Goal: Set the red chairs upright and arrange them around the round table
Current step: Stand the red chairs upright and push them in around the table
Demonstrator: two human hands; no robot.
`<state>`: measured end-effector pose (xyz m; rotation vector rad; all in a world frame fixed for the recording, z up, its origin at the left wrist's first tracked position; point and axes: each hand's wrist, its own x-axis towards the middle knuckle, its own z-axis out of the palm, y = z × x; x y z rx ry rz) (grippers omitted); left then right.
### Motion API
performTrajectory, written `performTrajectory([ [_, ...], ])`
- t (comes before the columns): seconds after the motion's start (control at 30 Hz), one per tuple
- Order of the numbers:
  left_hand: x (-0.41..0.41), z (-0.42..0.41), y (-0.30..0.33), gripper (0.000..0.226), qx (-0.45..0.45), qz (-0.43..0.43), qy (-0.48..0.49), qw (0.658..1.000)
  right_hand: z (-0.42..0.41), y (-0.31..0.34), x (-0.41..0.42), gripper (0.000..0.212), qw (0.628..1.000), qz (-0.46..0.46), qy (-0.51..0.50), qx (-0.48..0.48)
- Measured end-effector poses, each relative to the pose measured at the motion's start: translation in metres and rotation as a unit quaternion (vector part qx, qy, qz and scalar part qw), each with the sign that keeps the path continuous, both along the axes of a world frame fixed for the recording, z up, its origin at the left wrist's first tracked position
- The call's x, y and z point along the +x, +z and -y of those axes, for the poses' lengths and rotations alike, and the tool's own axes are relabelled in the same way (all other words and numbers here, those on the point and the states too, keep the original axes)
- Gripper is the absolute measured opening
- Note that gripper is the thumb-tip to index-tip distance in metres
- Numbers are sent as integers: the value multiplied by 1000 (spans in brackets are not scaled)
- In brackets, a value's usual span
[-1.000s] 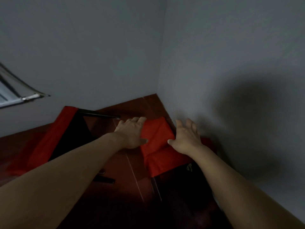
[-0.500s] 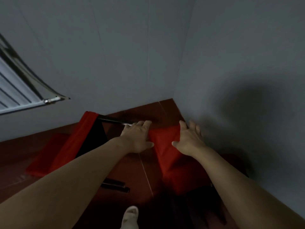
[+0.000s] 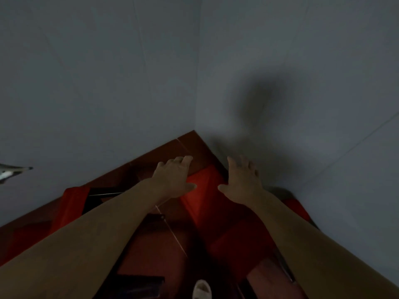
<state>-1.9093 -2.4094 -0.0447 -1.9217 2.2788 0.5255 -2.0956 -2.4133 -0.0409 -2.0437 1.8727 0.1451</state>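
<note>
Head: two hands [image 3: 172, 178] [image 3: 243, 180], two red chairs [image 3: 207, 190] [image 3: 69, 208].

A dim indoor room corner, likely in a home or small dining space. Two plain grey walls [image 3: 108, 83] meet at twelve o'clock above a dark reddish-brown tiled floor [image 3: 164, 251]. Red chairs [image 3: 207, 199] lie on it; a metal window frame [image 3: 13, 170] shows at nine o'clock.
</note>
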Motion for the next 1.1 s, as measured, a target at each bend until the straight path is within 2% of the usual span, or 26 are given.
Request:
performTrajectory([
  [0.2, -31, 49, 5, 89, -4, -6, -30, 1000, 46, -3, -26, 88, 999, 11, -17, -25],
  [0.57, -56, 130, 14, 89, 19, 9, -67, 998, 116, -3, -53, 86, 997, 41, -65, -10],
  [0.83, -89, 231, -3, 86, 8, 18, -170, 985, 189, -16, -72, 87, 988, 19, -152, -2],
  [1.1, -71, 340, -21, 87, 56, 34, -255, 965, 263, -32, -53, 91, 971, 31, -235, 23],
])
